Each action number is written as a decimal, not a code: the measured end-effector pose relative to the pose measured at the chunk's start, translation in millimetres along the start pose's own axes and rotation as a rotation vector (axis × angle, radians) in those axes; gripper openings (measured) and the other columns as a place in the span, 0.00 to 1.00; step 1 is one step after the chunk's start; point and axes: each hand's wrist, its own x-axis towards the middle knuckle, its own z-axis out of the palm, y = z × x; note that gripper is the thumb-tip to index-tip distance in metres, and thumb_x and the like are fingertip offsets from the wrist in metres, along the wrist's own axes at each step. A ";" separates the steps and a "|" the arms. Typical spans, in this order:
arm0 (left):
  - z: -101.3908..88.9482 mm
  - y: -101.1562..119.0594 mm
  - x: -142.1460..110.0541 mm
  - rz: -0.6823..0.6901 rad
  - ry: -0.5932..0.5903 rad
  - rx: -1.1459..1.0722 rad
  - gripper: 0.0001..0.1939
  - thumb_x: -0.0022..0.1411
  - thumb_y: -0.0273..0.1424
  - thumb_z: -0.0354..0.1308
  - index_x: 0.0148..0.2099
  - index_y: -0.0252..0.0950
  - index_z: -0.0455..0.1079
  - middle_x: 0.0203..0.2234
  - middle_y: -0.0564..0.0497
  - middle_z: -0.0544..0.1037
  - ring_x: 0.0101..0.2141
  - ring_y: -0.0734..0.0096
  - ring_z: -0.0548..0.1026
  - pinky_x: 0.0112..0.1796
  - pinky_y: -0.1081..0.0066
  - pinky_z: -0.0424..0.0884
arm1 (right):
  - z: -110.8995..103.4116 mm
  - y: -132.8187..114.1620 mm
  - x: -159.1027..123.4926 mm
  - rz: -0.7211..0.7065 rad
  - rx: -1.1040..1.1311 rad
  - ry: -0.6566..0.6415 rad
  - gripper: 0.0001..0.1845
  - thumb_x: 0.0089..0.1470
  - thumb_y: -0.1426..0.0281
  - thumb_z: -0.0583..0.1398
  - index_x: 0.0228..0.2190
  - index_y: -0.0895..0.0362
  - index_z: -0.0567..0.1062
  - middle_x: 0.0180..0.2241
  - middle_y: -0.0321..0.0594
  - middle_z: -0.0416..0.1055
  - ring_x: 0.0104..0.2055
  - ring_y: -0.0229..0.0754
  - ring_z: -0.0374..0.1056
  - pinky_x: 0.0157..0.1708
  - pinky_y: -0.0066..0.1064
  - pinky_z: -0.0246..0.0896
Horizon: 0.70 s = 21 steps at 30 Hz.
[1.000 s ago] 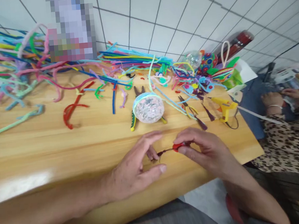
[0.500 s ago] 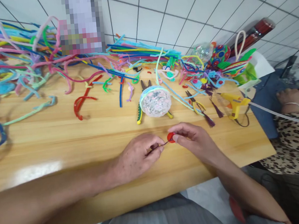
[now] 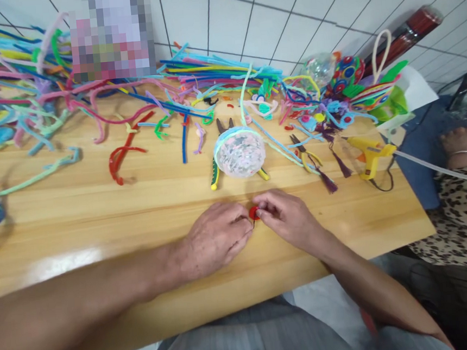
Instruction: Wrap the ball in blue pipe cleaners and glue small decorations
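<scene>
The right hand (image 3: pixel 288 216) has its thumb and index fingers clamped on a small red disc (image 3: pixel 254 213), held by its edge at the side facing that hand, perhaps so that the other side stays clear for the left hand (image 3: pixel 218 236). The fingers of the left hand are drawn together right beside the disc and appear to pinch a dark cord (image 3: pixel 254 224); most of it is hidden, so its path cannot be told. Both hands work low over the bench (image 3: pixel 156 179), on the wearer's side of the glittery ball (image 3: pixel 240 155), probably because it gives room for close finger work.

The ball sits over large pliers (image 3: pixel 214 175), whose spread handles come out on both sides of it; they may serve as a cradle against rolling. A pale green and blue fuzzy band (image 3: pixel 230 134) wraps its top.

Just right of the ball are small pliers (image 3: pixel 310 162) and two dark tassels (image 3: pixel 326 180), then a yellow glue gun (image 3: pixel 368 155), likely laid there within reach. Left of the ball lies a bent red stem (image 3: pixel 114 165); beyond the ball, coloured stems (image 3: pixel 216 67) lie bundled against the wall, seemingly as stock. Far right of the ball, a co-worker's hand (image 3: pixel 463 144) shows.
</scene>
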 end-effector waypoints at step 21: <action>6.6 -4.8 -3.4 0.113 0.008 0.154 0.14 0.76 0.25 0.49 0.43 0.34 0.76 0.51 0.46 0.82 0.43 0.60 0.76 0.43 0.59 0.69 | -145.8 169.8 -77.9 0.680 -0.292 0.907 0.29 0.47 0.53 0.68 0.46 0.58 0.75 0.48 0.50 0.75 0.47 0.49 0.72 0.45 0.42 0.69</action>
